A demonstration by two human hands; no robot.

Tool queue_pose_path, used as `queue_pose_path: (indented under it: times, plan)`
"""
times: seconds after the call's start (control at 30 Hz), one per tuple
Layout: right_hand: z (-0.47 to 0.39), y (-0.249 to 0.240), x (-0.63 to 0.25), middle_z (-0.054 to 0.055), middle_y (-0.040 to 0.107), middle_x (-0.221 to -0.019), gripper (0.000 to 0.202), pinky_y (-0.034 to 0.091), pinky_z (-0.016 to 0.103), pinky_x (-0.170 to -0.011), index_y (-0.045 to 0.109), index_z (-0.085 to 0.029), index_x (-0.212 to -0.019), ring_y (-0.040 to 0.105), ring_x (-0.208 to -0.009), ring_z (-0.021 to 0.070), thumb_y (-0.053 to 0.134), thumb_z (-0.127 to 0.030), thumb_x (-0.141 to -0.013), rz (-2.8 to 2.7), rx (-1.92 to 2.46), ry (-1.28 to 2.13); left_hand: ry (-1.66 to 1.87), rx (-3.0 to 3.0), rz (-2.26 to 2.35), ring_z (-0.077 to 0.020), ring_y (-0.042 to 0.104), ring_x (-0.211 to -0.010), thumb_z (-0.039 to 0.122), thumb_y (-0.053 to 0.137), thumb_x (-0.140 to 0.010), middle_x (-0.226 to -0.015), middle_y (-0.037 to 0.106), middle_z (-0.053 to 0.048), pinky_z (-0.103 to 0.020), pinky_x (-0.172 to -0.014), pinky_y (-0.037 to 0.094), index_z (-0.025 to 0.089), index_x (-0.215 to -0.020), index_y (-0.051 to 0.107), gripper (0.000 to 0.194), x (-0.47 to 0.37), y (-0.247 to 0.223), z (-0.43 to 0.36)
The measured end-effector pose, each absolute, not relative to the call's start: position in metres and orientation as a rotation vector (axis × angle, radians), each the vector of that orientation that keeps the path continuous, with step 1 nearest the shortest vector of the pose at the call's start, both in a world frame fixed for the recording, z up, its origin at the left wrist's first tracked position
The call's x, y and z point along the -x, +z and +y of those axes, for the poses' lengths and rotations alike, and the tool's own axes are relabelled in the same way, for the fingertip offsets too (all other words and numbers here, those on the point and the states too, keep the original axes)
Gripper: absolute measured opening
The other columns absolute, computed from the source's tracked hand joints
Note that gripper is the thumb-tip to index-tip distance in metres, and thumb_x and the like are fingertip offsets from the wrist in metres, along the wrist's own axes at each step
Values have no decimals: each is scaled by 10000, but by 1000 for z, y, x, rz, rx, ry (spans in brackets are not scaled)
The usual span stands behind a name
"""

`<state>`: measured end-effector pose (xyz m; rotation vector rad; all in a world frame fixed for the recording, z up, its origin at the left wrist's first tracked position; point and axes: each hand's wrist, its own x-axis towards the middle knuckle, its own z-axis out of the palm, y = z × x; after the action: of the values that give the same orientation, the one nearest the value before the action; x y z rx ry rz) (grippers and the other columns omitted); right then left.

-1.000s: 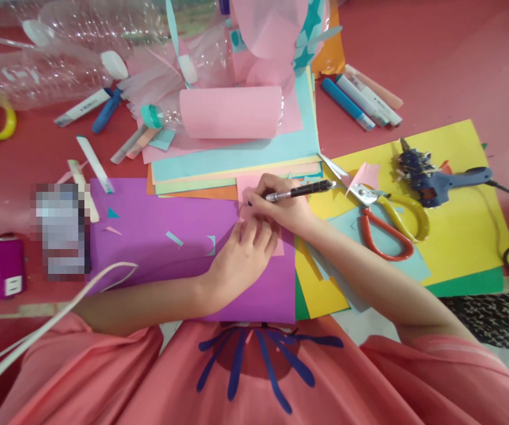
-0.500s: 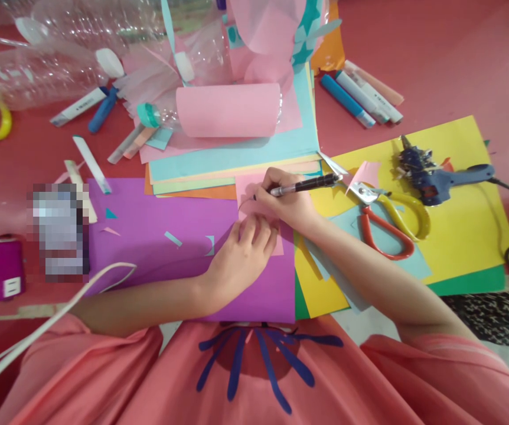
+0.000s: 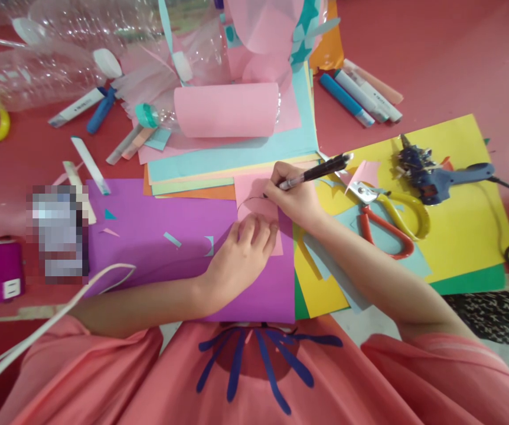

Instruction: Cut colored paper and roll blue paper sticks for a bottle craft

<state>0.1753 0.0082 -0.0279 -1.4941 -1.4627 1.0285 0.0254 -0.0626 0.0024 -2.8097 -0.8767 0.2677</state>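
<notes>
My right hand point(image 3: 296, 198) is closed around a black pen point(image 3: 316, 171), its tip on a piece of pink paper point(image 3: 254, 186). A thin curved line runs across that paper to the pen tip. My left hand point(image 3: 241, 254) lies on the lower part of the pink paper, fingers bent a little and resting on it, with nothing gripped. Beneath both lies a purple sheet point(image 3: 148, 236). To the right of my right hand, scissors point(image 3: 372, 200) with a red and a yellow handle rest on blue and yellow paper.
A pink-wrapped bottle point(image 3: 228, 110) lies on stacked sheets point(image 3: 232, 156). A glue gun point(image 3: 436, 177) with a cord rests on yellow paper point(image 3: 467, 236). Several markers point(image 3: 361, 94) lie at the back right. Clear plastic bottles point(image 3: 37, 71) are at the back left, a phone point(image 3: 59, 230) nearer.
My right hand and the pen have moved to the right, and the curved line on the pink paper has grown longer. My left hand has stayed in place.
</notes>
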Motion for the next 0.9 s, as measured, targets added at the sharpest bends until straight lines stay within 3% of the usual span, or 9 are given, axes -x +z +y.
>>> queue_pose_path:
  times: [0.27,0.47,0.77,0.9]
  plan:
    - [10,-32,-180,-75,326,-485,346,273,249,-492,326,-224,-532,325,-486,77,574,-110,-744,-1420,1452,1073,241,2816,-873,-300,640,-1133,21,344,-906,-1253,647,-180,-372,-886,565,67,-1343,538,480,-26,3,-62]
    - [11,-31,-183,-82,262,-473,358,236,252,-487,265,-224,-511,258,-477,68,528,-48,-679,-1469,1451,996,220,2813,-875,-300,642,-1136,22,347,-906,-1245,656,-168,-372,-894,569,75,-1332,554,476,-26,2,-62]
    - [11,-33,-187,-72,250,-472,382,229,261,-472,246,-227,-514,250,-470,71,554,-78,-684,-1495,1440,984,226,2813,-869,-302,642,-1143,20,341,-905,-1253,654,-168,-372,-896,574,74,-1334,550,480,-25,2,-62]
    - [9,-32,-197,-56,387,-494,271,333,254,-460,402,-227,-616,363,-433,83,484,-258,-873,-1387,1342,979,244,2812,-868,-296,641,-1143,22,329,-909,-1262,650,-163,-366,-894,573,81,-1339,545,485,-25,2,-62]
